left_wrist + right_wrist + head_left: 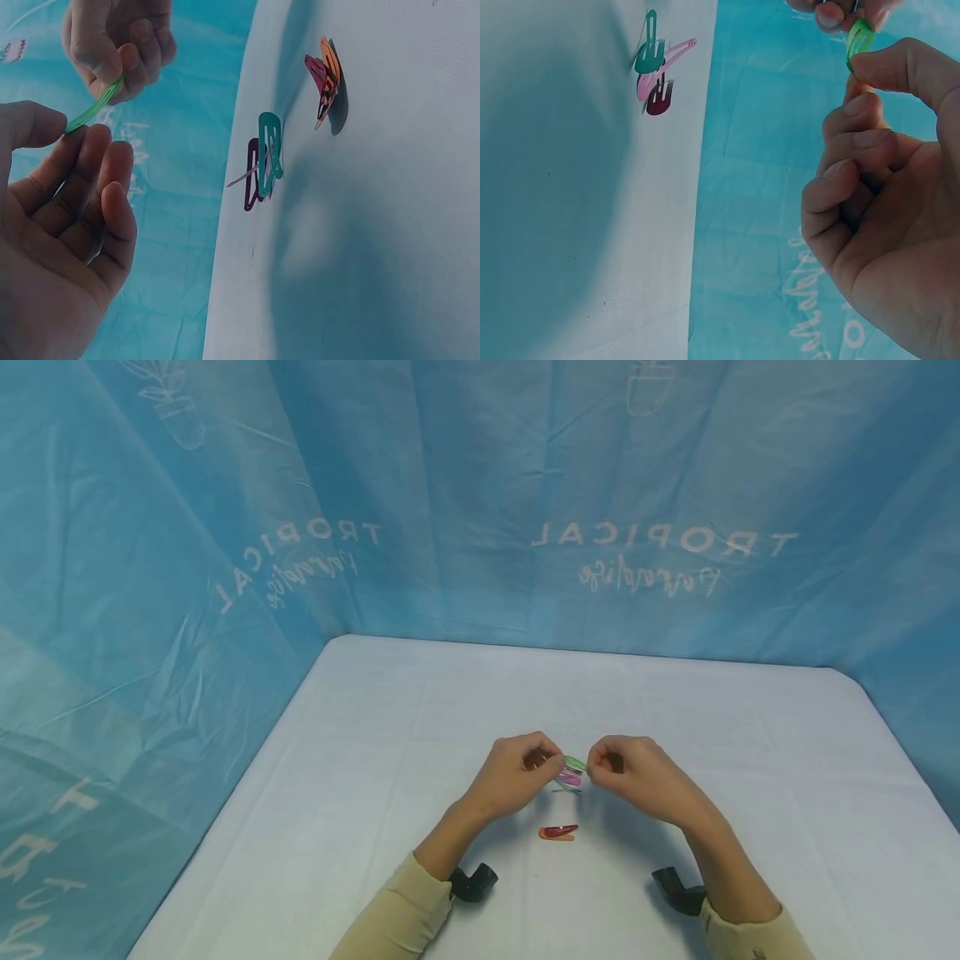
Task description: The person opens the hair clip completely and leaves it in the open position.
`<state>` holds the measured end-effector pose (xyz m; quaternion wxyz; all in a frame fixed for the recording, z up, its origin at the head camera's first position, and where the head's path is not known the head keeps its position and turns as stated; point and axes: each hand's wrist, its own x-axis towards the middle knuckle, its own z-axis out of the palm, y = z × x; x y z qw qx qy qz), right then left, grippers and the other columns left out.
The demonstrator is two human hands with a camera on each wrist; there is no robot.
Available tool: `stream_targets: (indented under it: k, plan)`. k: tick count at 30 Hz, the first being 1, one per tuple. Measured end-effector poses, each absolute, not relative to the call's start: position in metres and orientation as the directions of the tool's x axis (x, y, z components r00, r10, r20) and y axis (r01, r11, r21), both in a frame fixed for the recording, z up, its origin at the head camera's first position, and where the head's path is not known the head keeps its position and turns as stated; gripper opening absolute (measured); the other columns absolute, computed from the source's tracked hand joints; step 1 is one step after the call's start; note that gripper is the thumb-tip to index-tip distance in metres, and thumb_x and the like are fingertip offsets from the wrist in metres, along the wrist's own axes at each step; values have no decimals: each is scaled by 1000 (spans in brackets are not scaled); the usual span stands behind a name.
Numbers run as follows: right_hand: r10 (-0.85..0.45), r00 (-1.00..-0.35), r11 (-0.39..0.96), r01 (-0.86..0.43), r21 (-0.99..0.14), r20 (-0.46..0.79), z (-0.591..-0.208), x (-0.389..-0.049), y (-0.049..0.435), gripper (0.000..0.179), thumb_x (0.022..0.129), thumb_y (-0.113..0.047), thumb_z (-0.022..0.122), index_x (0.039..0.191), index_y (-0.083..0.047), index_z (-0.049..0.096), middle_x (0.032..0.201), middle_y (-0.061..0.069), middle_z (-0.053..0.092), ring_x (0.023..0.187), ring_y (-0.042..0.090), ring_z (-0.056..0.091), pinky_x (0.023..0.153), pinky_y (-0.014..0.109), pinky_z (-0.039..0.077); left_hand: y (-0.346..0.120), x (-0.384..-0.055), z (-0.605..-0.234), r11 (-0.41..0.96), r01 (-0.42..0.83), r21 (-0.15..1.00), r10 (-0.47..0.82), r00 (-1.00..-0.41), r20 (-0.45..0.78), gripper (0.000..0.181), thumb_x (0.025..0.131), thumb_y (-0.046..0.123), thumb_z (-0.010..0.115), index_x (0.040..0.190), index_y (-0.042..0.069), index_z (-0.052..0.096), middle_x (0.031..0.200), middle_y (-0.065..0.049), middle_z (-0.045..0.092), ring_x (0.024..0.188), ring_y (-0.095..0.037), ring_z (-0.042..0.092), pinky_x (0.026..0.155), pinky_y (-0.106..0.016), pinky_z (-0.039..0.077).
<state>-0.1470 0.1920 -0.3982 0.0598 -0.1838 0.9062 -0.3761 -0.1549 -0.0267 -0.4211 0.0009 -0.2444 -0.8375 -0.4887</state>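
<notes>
Khaki sleeves (408, 906) lie nearest, entering over the near side of the tabletop, and from them two bare hands meet around a bright green, thin looped hair clip (96, 107). It is held up above the table, the left hand (517, 772) pinching one end between thumb and forefinger, the right hand (641, 777) pinching the other, so both grips are clamped on it with only a narrow gap between the fingertips. Lower down, resting on the table in an overlapping cluster, are a teal looped hair clip (644, 60), a pink slender hair clip (645, 88) and a dark maroon looped hair clip (658, 106). Nearer than that cluster and apart from it, a glossy red hair clip (561, 831) overlaps an orange hair clip (566, 838). Smooth black bent tube-like pieces (476, 883) sit by the two cuffs, on the inner side of each forearm. All around, the white cloth-covered table (337, 735) gives broad room to the left, to the right and beyond the hands; its edges, with rounded far corners, are well apart from them. Blue sheeting with mirrored white lettering (480, 485) hangs close along the far edge and the left and right sides.
</notes>
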Motion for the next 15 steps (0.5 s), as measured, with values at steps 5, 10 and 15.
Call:
stream_targets:
  k: [5,10,15]
  plan:
    - [-373,-928,659,-285,-696,27,-398,-146,190,4,86,-14,62,82,-14,61,67,-2,53,60,14,50,51,25,43,-27,-156,-421,405,437,803,405,-873,271,8,92,24,58,89,22,66,80,16,62,72,-6,53,64,-22,46]
    - [-373,-927,665,-289,-688,29,-396,-145,190,6,89,-18,62,89,-12,64,70,-3,54,63,15,50,53,26,43,-27,-156,-421,396,436,808,378,-879,289,9,91,22,57,86,22,66,78,15,62,70,-7,53,63,-23,46]
    - [-392,-919,672,-307,-674,28,-396,-146,190,10,91,-20,61,94,-13,68,76,-3,60,68,14,52,58,26,46,-27,-156,-421,379,428,821,361,-885,294,9,91,21,57,86,22,65,76,14,62,68,-7,54,61,-23,47]
